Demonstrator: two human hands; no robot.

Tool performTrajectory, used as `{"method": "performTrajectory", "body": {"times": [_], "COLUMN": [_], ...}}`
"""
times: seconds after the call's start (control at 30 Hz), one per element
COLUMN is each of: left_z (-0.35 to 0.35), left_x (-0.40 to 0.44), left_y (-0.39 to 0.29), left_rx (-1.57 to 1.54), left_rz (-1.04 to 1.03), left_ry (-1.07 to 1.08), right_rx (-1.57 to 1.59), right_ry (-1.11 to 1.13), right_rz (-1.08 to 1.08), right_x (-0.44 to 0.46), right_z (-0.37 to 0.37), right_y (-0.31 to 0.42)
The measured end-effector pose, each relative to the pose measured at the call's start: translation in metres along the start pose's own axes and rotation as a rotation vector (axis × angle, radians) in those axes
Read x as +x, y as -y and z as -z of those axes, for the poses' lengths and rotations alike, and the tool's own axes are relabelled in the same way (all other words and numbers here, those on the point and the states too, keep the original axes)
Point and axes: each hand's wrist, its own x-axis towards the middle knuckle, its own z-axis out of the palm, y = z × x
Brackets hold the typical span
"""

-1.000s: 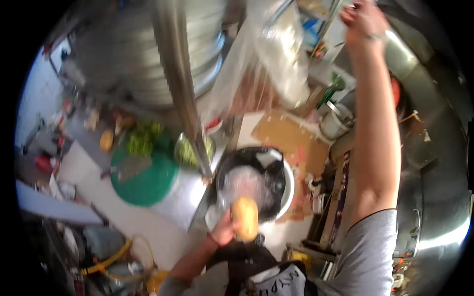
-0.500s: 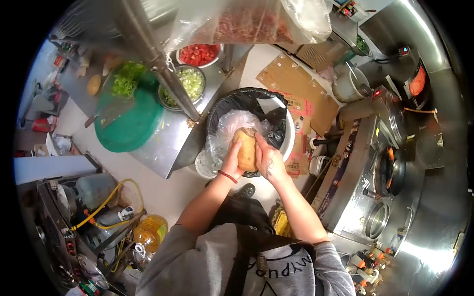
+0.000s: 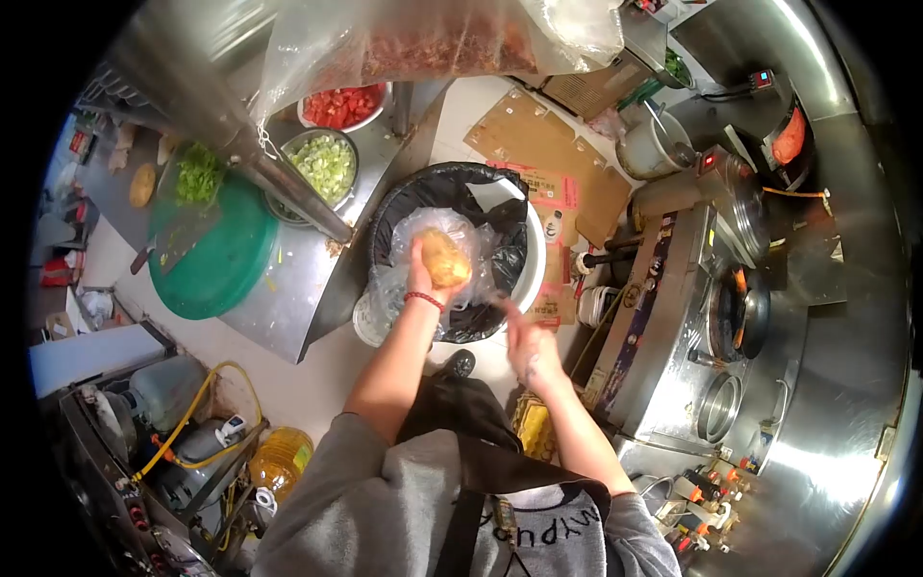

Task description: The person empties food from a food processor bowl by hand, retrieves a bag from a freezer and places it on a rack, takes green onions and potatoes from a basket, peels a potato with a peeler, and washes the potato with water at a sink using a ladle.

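Note:
My left hand [image 3: 421,273] is wrapped round a large potato [image 3: 446,260], whose yellow surface looks partly peeled. It is held above a bin lined with a black bag [image 3: 388,208], and a crumpled clear plastic bag [image 3: 409,231] lies in the bin beneath it. Just off the bin's near right side, my right hand [image 3: 535,352] is closed, apart from the potato. Motion blurs its fingertips, and a small blurred object [image 3: 497,299] sticks out from them; its kind cannot be made out.
A steel table [image 3: 306,274] on the left bears a green cutting board [image 3: 226,274] with a cleaver [image 3: 192,231], bowls of chopped green vegetable [image 3: 325,165] and red pieces [image 3: 341,106]. A metal post [image 3: 308,207] stands before it. The stove [image 3: 663,356] flanks me on the right; flattened cardboard [image 3: 534,135] lies beyond the bin.
My right hand has drawn back from the potato, down and to the right. My left hand has tilted the potato. The whole view has shifted slightly left.

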Motion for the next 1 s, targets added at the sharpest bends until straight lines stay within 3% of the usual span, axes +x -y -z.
{"method": "performTrajectory", "body": {"times": [0.03,0.07,0.13,0.2,0.27,0.37,0.43,0.5,0.53,0.6,0.67,0.7,0.73,0.8,0.87,0.97,1.0], "left_z": [0.007,0.000,-0.011,-0.017,-0.023,-0.038,-0.052,-0.022,-0.017,-0.014,-0.007,0.001,0.000,-0.014,0.004,-0.013,-0.012], "left_x": [-0.003,-0.015,-0.044,-0.063,-0.058,-0.057,-0.052,0.015,0.030,0.048,0.060,0.062,0.045,0.000,0.018,-0.029,-0.023], "left_y": [-0.008,-0.012,-0.006,0.004,0.011,0.017,0.031,0.033,0.025,0.008,-0.015,-0.021,-0.021,-0.028,-0.028,-0.017,-0.012], "left_rx": [0.041,0.090,0.067,0.204,0.195,0.303,0.272,0.164,0.162,-0.018,0.028,0.084,0.083,0.164,0.146,0.194,0.192], "left_rz": [0.050,0.102,0.205,0.247,0.243,0.024,-0.022,-0.115,-0.104,-0.030,-0.034,-0.040,-0.044,0.025,0.084,0.156,0.155], "left_ry": [0.086,0.172,0.225,0.457,0.439,0.162,0.139,0.217,0.215,0.016,0.053,0.069,0.060,0.148,0.372,0.380,0.376], "right_rx": [0.100,0.097,0.169,0.225,0.297,0.054,0.053,0.032,0.014,-0.007,0.048,0.072,0.076,0.260,0.297,0.354,0.320], "right_ry": [0.026,-0.075,0.012,0.019,0.149,0.008,-0.115,-0.062,-0.012,0.020,0.025,0.106,0.115,-0.119,-0.070,-0.011,-0.051], "right_rz": [-0.144,-0.132,-0.164,-0.086,-0.111,-0.085,-0.073,-0.069,-0.063,-0.063,-0.032,-0.199,-0.198,-0.169,-0.091,-0.121,-0.034], "right_x": [0.011,0.026,0.062,0.097,0.106,0.096,0.096,0.089,0.083,0.071,0.053,0.050,0.052,0.070,0.097,0.126,0.129], "right_z": [0.002,0.008,0.021,-0.005,-0.017,-0.036,-0.043,-0.031,-0.027,-0.034,-0.042,-0.041,-0.043,-0.050,-0.038,-0.027,-0.039], "right_y": [-0.015,-0.016,-0.008,-0.023,-0.008,0.006,0.000,0.014,0.018,0.015,0.012,0.009,0.001,-0.024,-0.029,-0.010,-0.014]}}
